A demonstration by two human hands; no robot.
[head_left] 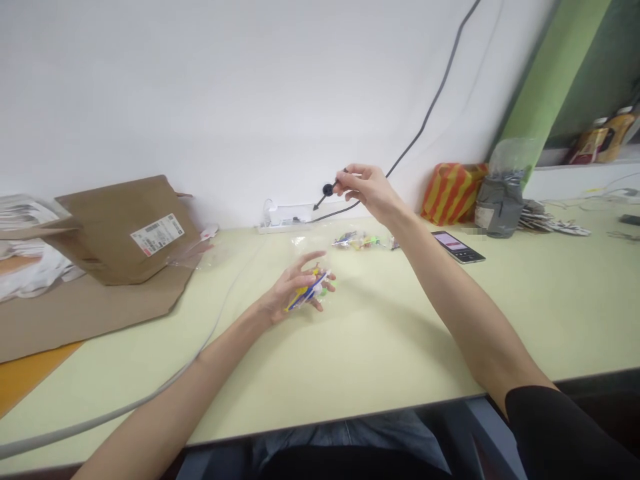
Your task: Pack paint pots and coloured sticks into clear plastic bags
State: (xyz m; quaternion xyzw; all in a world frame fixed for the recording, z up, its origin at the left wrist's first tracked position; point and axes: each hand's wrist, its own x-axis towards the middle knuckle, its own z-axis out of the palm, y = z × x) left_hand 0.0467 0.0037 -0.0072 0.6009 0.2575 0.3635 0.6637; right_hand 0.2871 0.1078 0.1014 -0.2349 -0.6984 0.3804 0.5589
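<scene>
My left hand [300,285] is closed around a small clear plastic bag of colourful plastic pieces [311,289], with blue, yellow, white and green showing. Higher up, in front of the wall, my right hand [366,187] pinches a thin black rod [321,201] between thumb and fingertips. The rod slants down to the left and ends in a pointed tip. A round black disc [327,189] shows at the rod; whether it is fixed to it I cannot tell. More bagged coloured pieces [356,241] lie on the table behind my hands.
A white power strip [283,223] with a dark cable [425,120] stands against the wall. Brown cardboard packaging [115,233] lies left, a grey cable [165,385] crossing nearby. On the right are a phone [457,246], a striped bag [453,193] and a grey bag [500,205].
</scene>
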